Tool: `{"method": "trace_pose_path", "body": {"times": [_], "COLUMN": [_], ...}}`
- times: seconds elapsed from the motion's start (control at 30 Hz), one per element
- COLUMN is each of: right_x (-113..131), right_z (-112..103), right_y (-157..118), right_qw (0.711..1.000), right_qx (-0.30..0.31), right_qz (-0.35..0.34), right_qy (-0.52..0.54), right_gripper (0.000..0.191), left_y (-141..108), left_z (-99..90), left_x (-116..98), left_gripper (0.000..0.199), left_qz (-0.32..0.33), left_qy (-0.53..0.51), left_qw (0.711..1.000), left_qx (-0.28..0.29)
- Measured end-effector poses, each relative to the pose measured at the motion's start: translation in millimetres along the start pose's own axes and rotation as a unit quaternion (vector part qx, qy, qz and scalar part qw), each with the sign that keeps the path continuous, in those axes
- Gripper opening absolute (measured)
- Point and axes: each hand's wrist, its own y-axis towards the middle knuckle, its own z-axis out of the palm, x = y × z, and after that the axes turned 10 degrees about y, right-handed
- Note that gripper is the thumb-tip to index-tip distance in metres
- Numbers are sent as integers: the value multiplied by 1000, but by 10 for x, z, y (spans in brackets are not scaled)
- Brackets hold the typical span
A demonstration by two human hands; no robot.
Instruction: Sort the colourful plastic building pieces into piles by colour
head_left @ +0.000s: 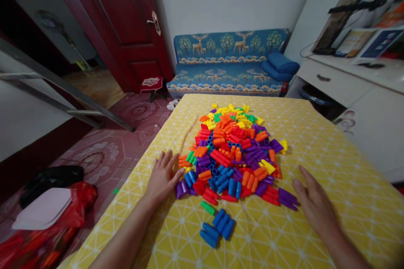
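Note:
A heap of plastic building blocks in red, orange, yellow, green, blue and purple spreads over the table. My left hand lies open at the heap's left side, fingers spread, nearest to some purple blocks. On the right, my right hand is also open and holds nothing; a purple block lies just left of its fingers. Close to me, apart from the heap, are two blue blocks and a green block.
A yellow patterned cloth covers the table. Behind it stands a blue sofa, with a small red stool beside it. A white cabinet is at the right. Red plastic bags and a metal ladder are at the left.

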Motion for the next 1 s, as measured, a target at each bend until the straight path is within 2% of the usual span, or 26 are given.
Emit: {"method": "trace_pose_path", "body": {"times": [0.07,0.13,0.2,0.3,0.4,0.5,0.53,0.6,0.7,0.73,0.8,0.87,0.93,1.0], "right_x": [38,236,508,913,1245,1411,1398,1241,718,511,143,-70,-88,48], "right_z": [184,448,708,971,1028,887,806,615,333,262,189,231,389,623], "right_y": [-31,-9,18,12,-9,53,103,251,572,695,939,1145,1266,1267], "right_qw": [1000,998,994,978,960,948,948,958,979,982,987,994,998,997], "right_qx": [15,34,47,57,85,133,138,96,-67,-108,-134,-108,-61,-5], "right_qz": [-27,-55,-47,-10,-17,-58,-77,-111,-120,-109,-73,-21,15,13], "right_qy": [-2,26,85,198,267,283,278,246,149,111,47,14,29,80], "right_gripper": [77,75,76,75,67,59,56,52,54,56,65,76,82,81], "left_y": [12,101,206,314,368,446,488,600,832,916,1073,1191,1257,1270], "left_z": [121,201,238,180,-23,-237,-273,-254,-10,105,325,483,558,567], "left_x": [-166,-447,-744,-1107,-1353,-1442,-1418,-1277,-905,-781,-601,-549,-604,-699], "left_gripper": [58,63,69,68,64,57,54,51,50,51,58,63,64,64], "left_qz": [15,19,12,39,69,149,155,106,-27,-51,-84,-84,-64,-36], "left_qy": [-1,-46,-128,-298,-394,-438,-456,-485,-447,-423,-401,-404,-419,-429], "left_qw": [1000,999,992,954,916,885,875,868,879,887,899,903,902,901], "left_qx": [-10,-11,-20,-6,28,55,43,-23,-164,-179,-154,-118,-80,-49]}}
